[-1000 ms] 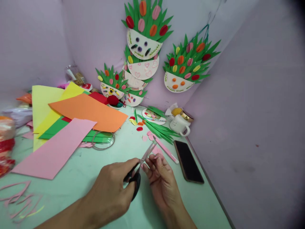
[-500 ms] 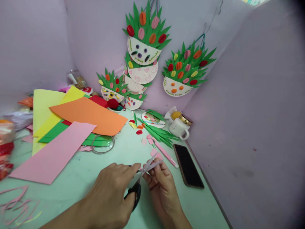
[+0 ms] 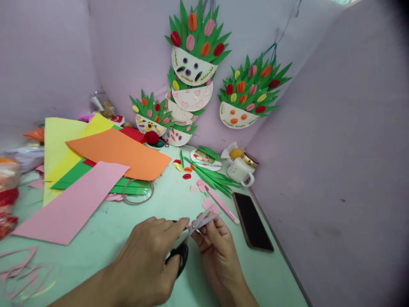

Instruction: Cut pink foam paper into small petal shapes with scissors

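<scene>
My left hand (image 3: 145, 260) grips black-handled scissors (image 3: 188, 238), whose silver blades point up and to the right, slightly apart. My right hand (image 3: 217, 247) pinches a small piece of pink paper (image 3: 207, 216) between thumb and fingers, right at the blades. Both hands hover low over the pale green table (image 3: 150, 217) near its front edge. Small pink cut-outs (image 3: 200, 186) lie just beyond the blades.
Large pink (image 3: 73, 202), orange (image 3: 121, 151), yellow and green sheets lie at the left. A ring of tape (image 3: 138, 192), a pink pen (image 3: 222, 207), a dark phone (image 3: 252, 221), a white mug (image 3: 240, 172) and green paper leaves (image 3: 214, 177) sit ahead. Paper-plate flower baskets (image 3: 194, 64) hang on the wall.
The scissors' blades have tilted lower and more to the right and opened onto the pink piece. My right hand has turned the paper slightly. The view shifted a little.
</scene>
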Tool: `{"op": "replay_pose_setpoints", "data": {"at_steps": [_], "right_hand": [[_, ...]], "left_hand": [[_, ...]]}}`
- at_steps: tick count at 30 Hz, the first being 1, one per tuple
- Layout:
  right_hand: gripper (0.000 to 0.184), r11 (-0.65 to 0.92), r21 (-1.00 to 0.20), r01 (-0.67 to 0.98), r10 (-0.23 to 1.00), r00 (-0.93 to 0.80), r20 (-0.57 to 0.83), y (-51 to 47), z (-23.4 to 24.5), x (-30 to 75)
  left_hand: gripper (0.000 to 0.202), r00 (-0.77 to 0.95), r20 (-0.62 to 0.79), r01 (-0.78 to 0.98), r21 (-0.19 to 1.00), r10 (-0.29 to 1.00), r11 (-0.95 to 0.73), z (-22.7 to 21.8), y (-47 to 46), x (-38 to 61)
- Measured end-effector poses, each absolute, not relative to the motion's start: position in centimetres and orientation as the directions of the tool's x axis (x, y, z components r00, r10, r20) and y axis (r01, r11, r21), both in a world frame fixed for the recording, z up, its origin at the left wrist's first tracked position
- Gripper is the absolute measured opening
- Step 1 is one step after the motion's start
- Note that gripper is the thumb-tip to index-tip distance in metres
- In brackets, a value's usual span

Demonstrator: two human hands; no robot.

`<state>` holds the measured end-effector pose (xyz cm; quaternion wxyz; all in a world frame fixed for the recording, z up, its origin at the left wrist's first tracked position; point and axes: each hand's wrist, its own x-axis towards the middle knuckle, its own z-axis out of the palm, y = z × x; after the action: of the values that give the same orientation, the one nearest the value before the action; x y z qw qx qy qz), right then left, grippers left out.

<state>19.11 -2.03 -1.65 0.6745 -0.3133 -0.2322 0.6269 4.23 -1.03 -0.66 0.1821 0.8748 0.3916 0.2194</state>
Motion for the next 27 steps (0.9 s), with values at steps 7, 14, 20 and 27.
{"op": "replay_pose_setpoints", "data": {"at_steps": [7,14,20,27], "right_hand": [[0.014,0.009,-0.712,-0.702,0.986,0.127,-0.112,-2.0,-1.7,19.2],[0.014,0.014,-0.714,-0.700,0.984,0.136,-0.114,-2.1,-1.8,19.1],[0.014,0.018,-0.779,-0.627,0.988,0.130,-0.081,-2.1,-1.8,19.7],[0.014,0.038,-0.857,-0.514,0.991,0.132,-0.035,-2.0,-1.9,20.5]], "left_hand": [[0.050,0.589,0.247,0.601,0.503,0.769,-0.621,-0.8,-1.0,4.3],[0.043,0.604,0.237,0.585,0.516,0.761,-0.625,-0.7,-0.9,4.2],[0.044,0.619,0.231,0.606,0.468,0.750,-0.644,-0.4,-0.7,3.9],[0.048,0.632,0.238,0.611,0.433,0.738,-0.663,0.0,-0.4,3.4]]}}
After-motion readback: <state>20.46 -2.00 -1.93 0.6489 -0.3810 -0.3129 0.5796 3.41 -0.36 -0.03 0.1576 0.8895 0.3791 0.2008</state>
